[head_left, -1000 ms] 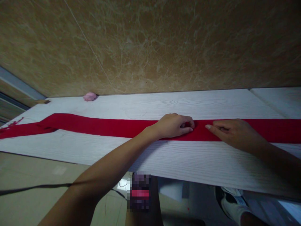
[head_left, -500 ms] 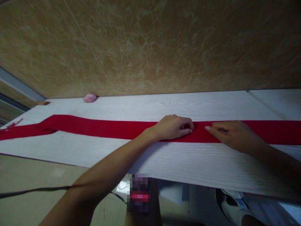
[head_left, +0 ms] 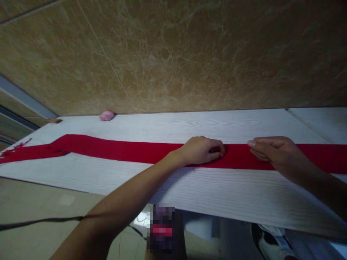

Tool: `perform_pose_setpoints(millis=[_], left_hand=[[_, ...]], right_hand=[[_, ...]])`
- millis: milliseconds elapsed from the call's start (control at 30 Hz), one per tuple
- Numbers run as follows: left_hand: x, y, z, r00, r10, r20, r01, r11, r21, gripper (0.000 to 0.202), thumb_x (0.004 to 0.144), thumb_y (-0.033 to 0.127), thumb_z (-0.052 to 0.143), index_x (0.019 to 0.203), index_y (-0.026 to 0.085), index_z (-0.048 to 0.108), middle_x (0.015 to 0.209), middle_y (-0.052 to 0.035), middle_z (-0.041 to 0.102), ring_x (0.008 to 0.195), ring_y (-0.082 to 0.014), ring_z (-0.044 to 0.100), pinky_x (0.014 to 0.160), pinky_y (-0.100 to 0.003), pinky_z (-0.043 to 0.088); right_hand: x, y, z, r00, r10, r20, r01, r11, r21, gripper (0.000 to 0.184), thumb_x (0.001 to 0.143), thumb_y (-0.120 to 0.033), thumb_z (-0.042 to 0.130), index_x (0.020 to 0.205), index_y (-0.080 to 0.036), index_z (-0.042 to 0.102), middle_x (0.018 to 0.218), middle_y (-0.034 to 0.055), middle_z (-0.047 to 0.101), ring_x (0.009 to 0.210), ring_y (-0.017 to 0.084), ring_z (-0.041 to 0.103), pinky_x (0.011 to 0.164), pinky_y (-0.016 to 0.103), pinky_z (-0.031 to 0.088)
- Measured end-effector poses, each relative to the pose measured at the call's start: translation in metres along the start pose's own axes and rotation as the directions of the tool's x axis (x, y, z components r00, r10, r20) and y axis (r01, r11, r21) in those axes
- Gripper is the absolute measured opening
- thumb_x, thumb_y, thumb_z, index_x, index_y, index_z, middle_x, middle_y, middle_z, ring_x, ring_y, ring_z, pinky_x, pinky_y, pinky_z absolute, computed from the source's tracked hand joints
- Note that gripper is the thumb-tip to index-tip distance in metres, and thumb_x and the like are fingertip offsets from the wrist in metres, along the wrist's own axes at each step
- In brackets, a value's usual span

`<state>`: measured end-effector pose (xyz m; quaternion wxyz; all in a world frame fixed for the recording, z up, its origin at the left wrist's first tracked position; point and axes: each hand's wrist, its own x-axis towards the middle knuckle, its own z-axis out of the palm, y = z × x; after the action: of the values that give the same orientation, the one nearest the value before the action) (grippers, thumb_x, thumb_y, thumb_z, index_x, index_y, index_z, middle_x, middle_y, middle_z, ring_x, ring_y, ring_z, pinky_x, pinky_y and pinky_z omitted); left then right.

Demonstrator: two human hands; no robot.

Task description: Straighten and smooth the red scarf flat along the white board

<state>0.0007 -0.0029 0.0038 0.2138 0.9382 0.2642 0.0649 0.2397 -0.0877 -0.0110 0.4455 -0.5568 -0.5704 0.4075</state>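
A long red scarf (head_left: pixel 121 150) lies stretched flat across a white wood-grain table (head_left: pixel 189 191), its fringed end at the far left. My left hand (head_left: pixel 202 151) rests on the scarf near its middle with the fingers curled and pinching the cloth. My right hand (head_left: pixel 272 151) hovers just over the scarf a short way to the right, fingers held together and partly stretched, holding nothing.
A small pink object (head_left: pixel 106 115) sits at the table's back edge by the brown marbled wall (head_left: pixel 173 54). A dark cable (head_left: pixel 40 221) runs across the floor at the left. A white shoe (head_left: pixel 273 245) shows under the table's front edge.
My right hand has lifted off the scarf and drawn back to the right, away from the left hand. The left hand stays pinched on the cloth.
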Motion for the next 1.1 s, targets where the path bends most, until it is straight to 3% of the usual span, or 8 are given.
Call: perform_pose_setpoints(millis=[133, 233, 367, 767, 1000, 1100], left_hand=[[-0.001, 0.001, -0.002, 1.000, 0.007, 0.010, -0.007, 1.000, -0.009, 0.019, 0.101, 0.030, 0.063, 0.117, 0.025, 0.073, 0.110, -0.0004, 0.080, 0.092, -0.0162, 0.073, 0.078, -0.028, 0.048], [-0.001, 0.001, -0.002, 1.000, 0.003, 0.008, -0.002, 1.000, -0.003, 0.020, 0.101, 0.030, 0.063, 0.118, 0.024, 0.073, 0.109, -0.0007, 0.081, 0.092, -0.0164, 0.073, 0.076, -0.028, 0.047], [0.000, 0.001, -0.001, 1.000, -0.003, 0.009, 0.003, 1.000, 0.012, 0.020, 0.101, 0.031, 0.062, 0.118, 0.025, 0.073, 0.108, 0.0000, 0.081, 0.090, -0.0163, 0.073, 0.075, -0.028, 0.046], [0.001, -0.002, 0.000, 1.000, 0.024, 0.000, -0.024, 1.000, 0.000, 0.018, 0.101, 0.029, 0.062, 0.115, 0.025, 0.073, 0.107, 0.0003, 0.081, 0.089, -0.0157, 0.072, 0.074, -0.027, 0.045], [0.000, -0.002, 0.000, 1.000, 0.029, -0.004, -0.029, 1.000, 0.000, 0.019, 0.101, 0.030, 0.062, 0.116, 0.025, 0.073, 0.108, 0.0001, 0.080, 0.090, -0.0165, 0.072, 0.077, -0.028, 0.047], [0.000, -0.001, -0.001, 1.000, 0.028, 0.000, -0.028, 1.000, 0.004, 0.019, 0.101, 0.030, 0.062, 0.115, 0.025, 0.073, 0.109, 0.0001, 0.080, 0.092, -0.0173, 0.072, 0.078, -0.028, 0.047]], right_hand=[[-0.005, -0.004, 0.003, 0.998, -0.035, 0.058, 0.032, 0.998, 0.053, 0.064, 0.083, -0.073, 0.076, 0.054, -0.024, 0.046, 0.054, -0.0037, 0.033, 0.052, 0.013, 0.027, 0.048, 0.032, 0.022], [-0.005, -0.001, 0.011, 0.993, 0.023, 0.117, -0.022, 1.000, -0.009, 0.070, 0.077, -0.084, 0.072, 0.050, -0.025, 0.044, 0.052, -0.0022, 0.032, 0.052, 0.015, 0.025, 0.048, 0.034, 0.020], [-0.002, 0.008, 0.016, 0.987, 0.115, 0.110, -0.110, 0.993, -0.046, 0.074, 0.067, -0.092, 0.072, 0.050, -0.025, 0.046, 0.052, -0.0029, 0.032, 0.051, 0.013, 0.024, 0.048, 0.033, 0.018], [-0.003, 0.005, 0.013, 0.980, 0.169, 0.107, -0.166, 0.985, -0.036, 0.076, 0.061, -0.091, 0.076, 0.050, -0.023, 0.046, 0.052, -0.0056, 0.033, 0.050, 0.010, 0.024, 0.048, 0.029, 0.020], [-0.003, -0.001, 0.006, 0.971, 0.165, 0.171, -0.171, 0.985, 0.019, 0.067, 0.067, -0.080, 0.082, 0.053, -0.023, 0.050, 0.054, -0.0050, 0.034, 0.051, 0.011, 0.025, 0.047, 0.029, 0.019], [-0.003, -0.013, 0.002, 0.990, 0.095, 0.101, -0.104, 0.990, 0.095, 0.064, 0.070, -0.075, 0.085, 0.052, -0.024, 0.049, 0.053, -0.0044, 0.031, 0.050, 0.012, 0.023, 0.047, 0.031, 0.017]])
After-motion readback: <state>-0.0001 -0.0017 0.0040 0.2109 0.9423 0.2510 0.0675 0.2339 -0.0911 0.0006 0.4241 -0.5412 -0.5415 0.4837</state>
